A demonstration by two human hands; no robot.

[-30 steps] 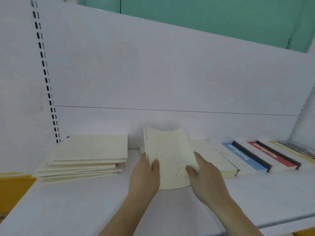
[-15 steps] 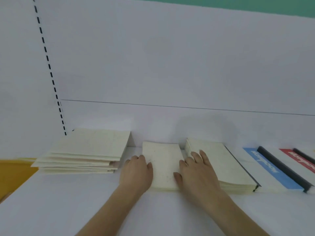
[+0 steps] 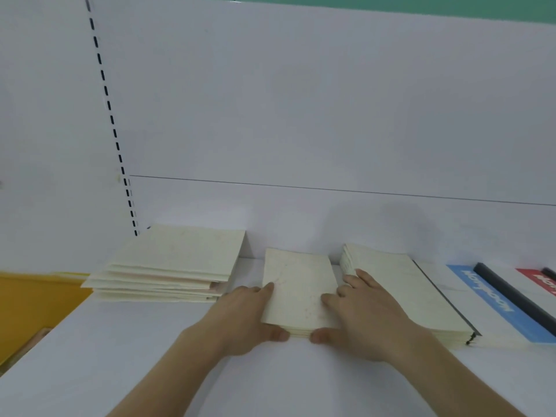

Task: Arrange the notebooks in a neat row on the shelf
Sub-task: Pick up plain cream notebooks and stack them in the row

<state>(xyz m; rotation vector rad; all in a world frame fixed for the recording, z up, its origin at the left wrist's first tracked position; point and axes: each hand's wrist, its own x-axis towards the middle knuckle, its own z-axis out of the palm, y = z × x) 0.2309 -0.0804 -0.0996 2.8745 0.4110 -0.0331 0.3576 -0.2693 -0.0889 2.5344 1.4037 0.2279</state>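
A small stack of cream notebooks [image 3: 298, 284] lies flat in the middle of the white shelf [image 3: 120, 356]. My left hand [image 3: 243, 317] grips its left edge and near corner, thumb at the front. My right hand [image 3: 370, 320] grips the right edge, thumb at the front, fingers resting partly on a taller cream stack [image 3: 403, 290] just to the right. A wider, uneven pile of cream notebooks [image 3: 174, 263] sits to the left, apart from my hands.
Right of the cream stacks lie a blue-and-white notebook [image 3: 493, 299] with a black spine and a red one [image 3: 538, 278] at the frame edge. The white back panel [image 3: 301, 115] rises behind. A yellow surface [image 3: 30, 302] lies lower left, beyond the shelf's end.
A second ago both hands held a bent cream notebook raised over the shelf. It now lies flat on the small stack, and my hands have slid to grip its near corners.
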